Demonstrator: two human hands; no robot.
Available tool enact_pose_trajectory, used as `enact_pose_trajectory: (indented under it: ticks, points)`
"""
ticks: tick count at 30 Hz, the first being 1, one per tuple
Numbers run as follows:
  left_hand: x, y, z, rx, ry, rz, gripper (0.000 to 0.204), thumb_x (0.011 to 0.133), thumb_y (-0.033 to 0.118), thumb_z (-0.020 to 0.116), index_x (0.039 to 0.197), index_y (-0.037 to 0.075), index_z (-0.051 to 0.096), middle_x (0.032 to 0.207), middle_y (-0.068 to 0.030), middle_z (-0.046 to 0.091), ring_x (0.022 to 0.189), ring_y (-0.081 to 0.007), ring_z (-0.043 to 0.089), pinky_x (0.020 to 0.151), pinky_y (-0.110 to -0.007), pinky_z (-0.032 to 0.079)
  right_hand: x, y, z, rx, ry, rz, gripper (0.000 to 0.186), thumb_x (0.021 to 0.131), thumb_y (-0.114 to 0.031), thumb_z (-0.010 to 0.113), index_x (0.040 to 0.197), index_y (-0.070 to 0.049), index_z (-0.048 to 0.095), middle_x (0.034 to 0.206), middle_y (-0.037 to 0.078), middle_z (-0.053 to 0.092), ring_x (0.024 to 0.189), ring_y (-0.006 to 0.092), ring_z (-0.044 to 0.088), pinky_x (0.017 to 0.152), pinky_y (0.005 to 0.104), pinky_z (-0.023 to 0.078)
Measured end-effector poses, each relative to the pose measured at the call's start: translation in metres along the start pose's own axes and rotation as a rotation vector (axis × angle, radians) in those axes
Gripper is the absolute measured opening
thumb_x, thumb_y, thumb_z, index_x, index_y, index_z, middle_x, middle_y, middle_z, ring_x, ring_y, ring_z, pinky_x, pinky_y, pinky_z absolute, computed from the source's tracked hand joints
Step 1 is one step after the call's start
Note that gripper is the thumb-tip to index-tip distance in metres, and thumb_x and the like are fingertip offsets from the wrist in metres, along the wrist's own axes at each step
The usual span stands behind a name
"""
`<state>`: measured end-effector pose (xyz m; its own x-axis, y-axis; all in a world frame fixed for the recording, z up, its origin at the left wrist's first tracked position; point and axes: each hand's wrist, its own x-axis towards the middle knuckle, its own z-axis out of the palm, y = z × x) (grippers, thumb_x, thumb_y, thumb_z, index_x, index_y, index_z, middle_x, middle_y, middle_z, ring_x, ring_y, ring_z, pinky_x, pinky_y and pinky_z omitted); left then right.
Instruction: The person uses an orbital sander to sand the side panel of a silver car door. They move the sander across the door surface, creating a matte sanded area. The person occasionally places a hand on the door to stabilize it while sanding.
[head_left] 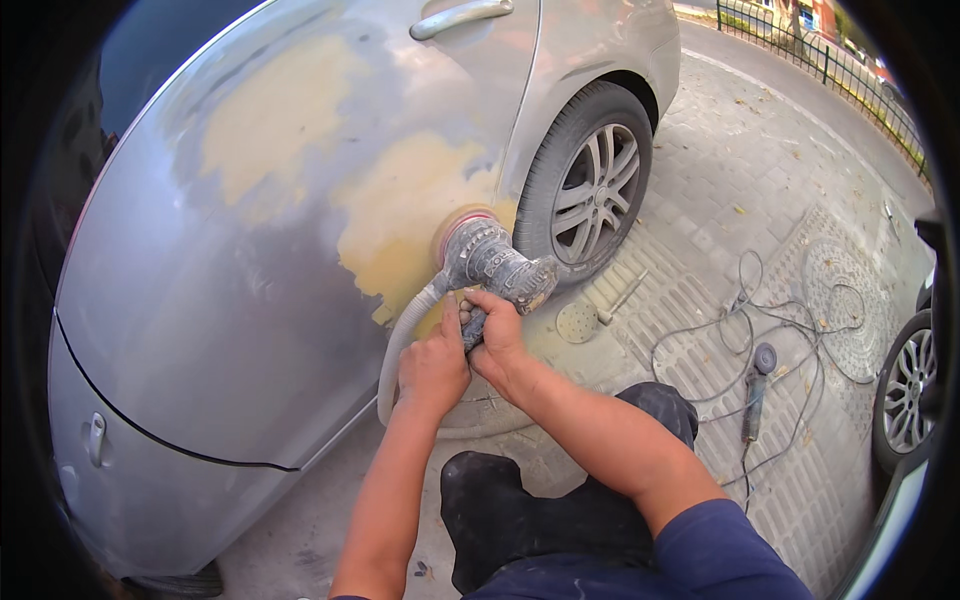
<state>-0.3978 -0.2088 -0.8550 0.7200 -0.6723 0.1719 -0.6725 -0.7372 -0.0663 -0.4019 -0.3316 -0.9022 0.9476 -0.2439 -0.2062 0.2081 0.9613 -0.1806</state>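
A dusty grey power sander (495, 262) with a red-rimmed pad is held against the pale yellow filler patch (390, 210) on a silver car's door (230, 320), just left of the rear wheel. My right hand (495, 335) is closed on the sander's dark handle. My left hand (435, 365) is wrapped on the same handle, beside the grey corrugated hose (397, 342) that runs down from the tool. A second filler patch (275, 120) lies higher on the bodywork.
On the paved ground (700, 180) lie a round perforated disc (577, 322), an angle grinder (760, 385) and looping cables. Another vehicle's wheel (905, 390) stands at the right edge. Behind the tyre (545, 200) run a kerb and black railing (825, 65).
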Motion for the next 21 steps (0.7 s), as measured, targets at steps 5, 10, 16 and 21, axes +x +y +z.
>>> enact_pose_trajectory:
  ticks: [5,10,16,21]
  points:
    - [-0.035,-0.013,0.001,-0.058,0.010,-0.042,0.086,0.088,0.010,0.069,0.165,0.003,0.032,0.116,-0.0198,0.077,0.089,-0.0422,0.076,0.076,-0.054,0.060,-0.014,0.032,-0.010,0.014,0.045,0.179,0.015,0.100,-0.014,0.066,0.085,-0.011,0.063,0.076,0.002,0.063,0.069,0.0166,0.060,0.071,0.0326,0.053]
    - [-0.039,-0.018,-0.003,-0.052,-0.043,-0.074,0.088,0.086,0.007,0.069,0.165,0.003,0.031,0.119,-0.0205,0.077,0.093,-0.0423,0.076,0.079,-0.054,0.060,-0.016,0.044,-0.015,0.054,0.002,0.173,0.014,0.098,-0.013,0.068,0.085,-0.010,0.063,0.076,0.003,0.064,0.069,0.0167,0.061,0.071,0.0332,0.053]
    - [-0.013,-0.007,0.002,0.081,-0.070,0.040,0.087,0.089,0.011,0.069,0.166,0.000,0.029,0.106,-0.0212,0.076,0.085,-0.0396,0.077,0.073,-0.052,0.061,0.004,0.024,-0.023,0.193,0.076,0.115,0.012,0.096,-0.013,0.068,0.086,-0.010,0.062,0.075,0.003,0.062,0.068,0.0177,0.059,0.072,0.0333,0.053]
    - [-0.038,-0.016,-0.010,0.005,-0.108,-0.105,0.085,0.090,0.009,0.066,0.166,0.004,0.030,0.116,-0.0213,0.076,0.093,-0.0424,0.076,0.079,-0.053,0.059,-0.017,0.045,-0.014,0.120,-0.004,0.186,0.014,0.097,-0.015,0.066,0.084,-0.010,0.062,0.075,0.003,0.062,0.068,0.0173,0.060,0.071,0.0329,0.053]
